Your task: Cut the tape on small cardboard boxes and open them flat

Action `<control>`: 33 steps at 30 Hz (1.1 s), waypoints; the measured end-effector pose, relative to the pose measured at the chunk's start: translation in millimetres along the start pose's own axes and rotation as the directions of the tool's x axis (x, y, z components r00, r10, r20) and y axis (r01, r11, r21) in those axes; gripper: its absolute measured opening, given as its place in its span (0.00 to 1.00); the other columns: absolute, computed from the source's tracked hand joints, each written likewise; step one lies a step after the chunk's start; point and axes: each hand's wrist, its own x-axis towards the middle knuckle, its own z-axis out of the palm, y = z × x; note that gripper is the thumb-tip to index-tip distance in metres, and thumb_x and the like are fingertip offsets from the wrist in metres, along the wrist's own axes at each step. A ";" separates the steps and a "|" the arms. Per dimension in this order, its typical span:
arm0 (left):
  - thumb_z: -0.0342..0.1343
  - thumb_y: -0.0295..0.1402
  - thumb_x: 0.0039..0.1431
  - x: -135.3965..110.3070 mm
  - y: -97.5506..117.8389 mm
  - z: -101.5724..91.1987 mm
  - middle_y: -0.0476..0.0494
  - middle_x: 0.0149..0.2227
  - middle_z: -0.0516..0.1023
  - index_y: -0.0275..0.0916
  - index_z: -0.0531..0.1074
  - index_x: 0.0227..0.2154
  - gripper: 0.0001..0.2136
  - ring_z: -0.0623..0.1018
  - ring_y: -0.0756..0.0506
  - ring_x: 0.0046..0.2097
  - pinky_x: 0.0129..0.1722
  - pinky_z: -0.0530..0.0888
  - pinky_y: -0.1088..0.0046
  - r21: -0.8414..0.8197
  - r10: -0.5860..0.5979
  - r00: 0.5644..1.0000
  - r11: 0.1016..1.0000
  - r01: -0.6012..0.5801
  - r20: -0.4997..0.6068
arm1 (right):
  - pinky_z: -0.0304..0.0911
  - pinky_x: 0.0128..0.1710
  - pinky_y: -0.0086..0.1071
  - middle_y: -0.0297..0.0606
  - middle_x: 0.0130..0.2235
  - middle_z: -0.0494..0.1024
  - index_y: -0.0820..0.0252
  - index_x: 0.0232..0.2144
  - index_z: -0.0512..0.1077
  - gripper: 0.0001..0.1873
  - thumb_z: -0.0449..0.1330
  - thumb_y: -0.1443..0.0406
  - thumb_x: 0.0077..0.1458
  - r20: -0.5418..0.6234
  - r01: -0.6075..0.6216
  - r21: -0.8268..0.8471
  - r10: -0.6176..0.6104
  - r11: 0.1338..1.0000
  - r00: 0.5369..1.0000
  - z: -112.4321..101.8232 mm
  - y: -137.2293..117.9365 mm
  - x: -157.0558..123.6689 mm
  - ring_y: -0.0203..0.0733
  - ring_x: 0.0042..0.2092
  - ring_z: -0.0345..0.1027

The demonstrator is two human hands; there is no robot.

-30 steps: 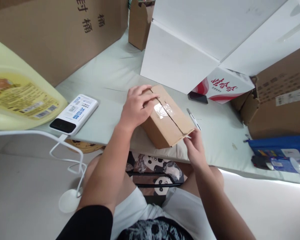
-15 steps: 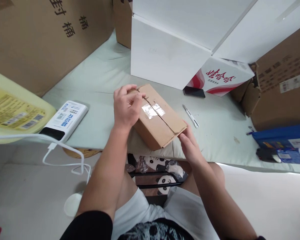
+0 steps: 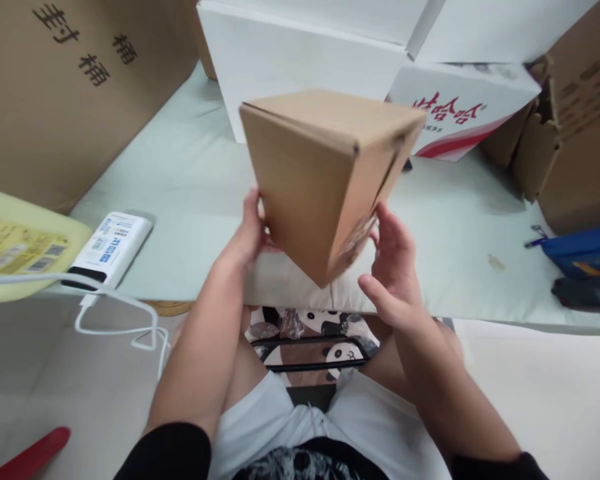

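A brown cardboard box (image 3: pixel 300 180) is held tilted above the pale green covered surface, a corner pointing towards me. My left hand (image 3: pixel 253 230) grips its lower left side, some fingers hidden behind it. Beside the lower right face is my right hand (image 3: pixel 393 267), thumb spread away and fingertips at or against the box. Shiny clear tape (image 3: pixel 354 243) shows on that right face, blurred. Behind the box, only a dark bit of the phone (image 3: pixel 407 165) is visible.
White boxes (image 3: pixel 300 60) and a red-and-white carton (image 3: pixel 450 107) stand behind. Left are a large carton (image 3: pixel 80 120), a yellow jug (image 3: pixel 30 233) and a white power bank (image 3: pixel 113 247) with a cable. A blue pouch (image 3: pixel 585 253) lies right, near the front edge (image 3: pixel 480 323).
The box has been lifted and turned, so its taped face now points right. My left hand moved from its top to its lower left side; the right hand's thumb came away.
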 end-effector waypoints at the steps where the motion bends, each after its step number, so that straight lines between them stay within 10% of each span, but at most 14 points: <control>1: 0.24 0.65 0.64 0.2 -6.3 10.0 0.39 0.26 0.75 0.36 0.76 0.39 0.43 0.75 0.43 0.26 0.22 0.68 0.71 0.026 -0.066 0.988 0.998 0.063 0.140 | 0.41 0.76 0.63 0.34 0.77 0.47 0.36 0.72 0.50 0.37 0.60 0.53 0.66 0.002 0.043 -0.064 -0.042 0.997 0.999 -7.2 1.1 3.9 0.54 0.79 0.33; 4: 0.28 0.68 0.61 1.3 -25.1 29.1 0.41 0.19 0.71 0.37 0.76 0.36 0.42 0.70 0.46 0.19 0.17 0.56 0.74 0.101 -0.149 0.953 0.987 0.126 0.266 | 0.48 0.74 0.62 0.35 0.76 0.51 0.41 0.66 0.61 0.28 0.60 0.57 0.66 -0.001 0.110 -0.112 -0.111 0.988 0.994 -25.3 16.3 7.9 0.56 0.78 0.39; 7: 0.34 0.62 0.65 0.2 -40.1 35.9 0.43 0.17 0.69 0.39 0.77 0.34 0.35 0.68 0.47 0.18 0.17 0.60 0.73 0.240 -0.129 0.985 0.966 0.098 0.118 | 0.61 0.70 0.56 0.38 0.74 0.55 0.43 0.64 0.65 0.24 0.58 0.57 0.68 -0.040 0.089 -0.026 -0.090 0.996 0.995 -32.8 39.6 -2.4 0.54 0.75 0.49; 12: 0.33 0.53 0.69 -10.8 -66.7 55.0 0.36 0.22 0.77 0.40 0.74 0.27 0.30 0.80 0.37 0.30 0.29 0.74 0.63 0.664 0.249 0.951 0.745 -0.068 -0.182 | 0.49 0.74 0.59 0.40 0.77 0.48 0.44 0.72 0.51 0.34 0.55 0.54 0.69 -0.031 0.046 -0.003 -0.046 0.999 0.998 -33.6 60.8 -28.0 0.54 0.77 0.41; 19: 0.40 0.50 0.66 -23.7 -98.0 74.8 0.33 0.31 0.82 0.44 0.67 0.22 0.22 0.81 0.32 0.47 0.49 0.74 0.55 0.825 0.456 0.870 0.553 -0.113 -0.187 | 0.56 0.73 0.55 0.43 0.76 0.51 0.41 0.74 0.32 0.43 0.53 0.54 0.70 0.025 -0.113 0.170 0.111 0.979 0.994 -51.6 69.1 -48.0 0.50 0.74 0.53; 26: 0.35 0.45 0.71 -24.1 -102.2 74.9 0.40 0.25 0.77 0.44 0.64 0.21 0.24 0.81 0.39 0.38 0.37 0.67 0.62 0.870 0.530 0.838 0.467 -0.159 -0.132 | 0.60 0.69 0.54 0.48 0.67 0.68 0.51 0.70 0.50 0.33 0.55 0.56 0.68 0.207 -0.256 0.174 0.219 0.951 0.954 -60.7 80.5 -65.8 0.51 0.68 0.64; 33: 0.32 0.44 0.73 -24.8 -99.1 80.6 0.42 0.20 0.68 0.44 0.58 0.21 0.24 0.72 0.42 0.28 0.33 0.60 0.63 0.882 0.598 0.793 0.429 -0.192 -0.118 | 0.71 0.51 0.50 0.44 0.45 0.78 0.54 0.54 0.63 0.22 0.56 0.51 0.63 -0.032 -0.412 -0.065 0.410 0.909 0.911 -27.9 78.5 -66.1 0.51 0.45 0.74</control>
